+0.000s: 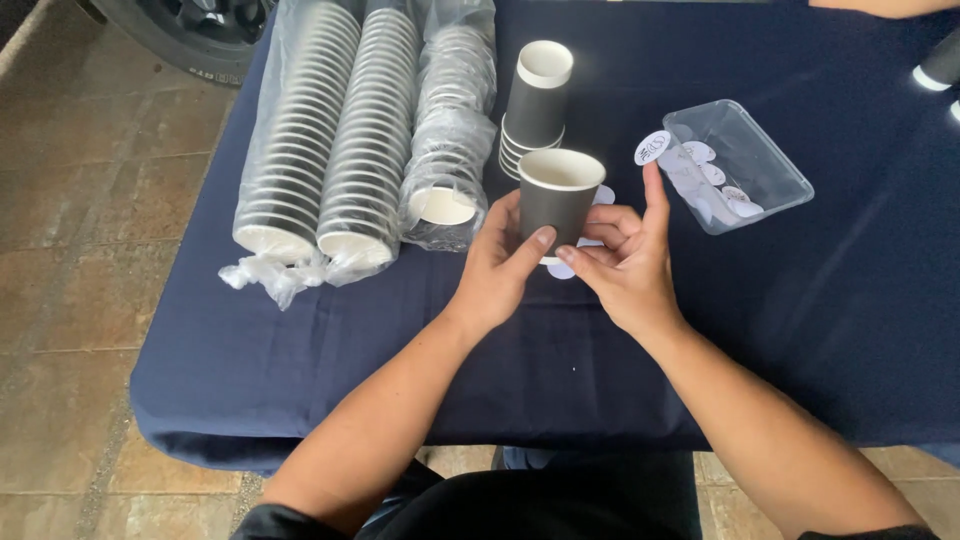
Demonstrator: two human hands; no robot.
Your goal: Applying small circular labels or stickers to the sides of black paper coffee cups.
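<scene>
A dark grey paper cup with a white inside is held upright above the near middle of the counter, which is covered by a navy cloth. The left hand is wrapped round the cup's left side, its fingers closed on the wall and the thumb laid across the front. The right hand is set against the cup's right side, with its fingers curled at the base; a round white sticker is carried on its raised fingertip. Just right of the hands, a clear plastic tray of more white stickers is seen. Just behind the cup a short stack of dark cups stands upright. To the left, three plastic-sleeved cup stacks are laid on their sides.
</scene>
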